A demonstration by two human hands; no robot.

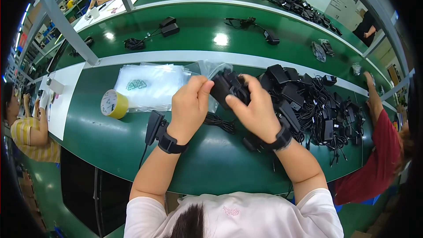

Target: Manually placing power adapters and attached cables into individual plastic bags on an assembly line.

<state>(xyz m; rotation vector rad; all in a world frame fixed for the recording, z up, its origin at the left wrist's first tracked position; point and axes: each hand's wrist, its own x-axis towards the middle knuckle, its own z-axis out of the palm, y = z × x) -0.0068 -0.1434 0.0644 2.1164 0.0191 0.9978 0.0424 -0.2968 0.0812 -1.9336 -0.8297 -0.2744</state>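
In front of me, over the green table, my right hand wraps round a black power adapter with its bundled cable. My left hand is closed in a pinch on a clear plastic bag, right beside the adapter. The bag spreads behind the adapter, and its mouth is partly hidden by my fingers. Under my hands lies a coiled black cable. Left of my left hand rests a stack of clear plastic bags with a green print. Right of my right hand is a heap of adapters with cables.
A roll of yellow tape stands at the stack's left corner. Beyond a white rail, a green conveyor surface carries several adapters and bagged items. A person in red sits close on my right; another in yellow stripes is at left.
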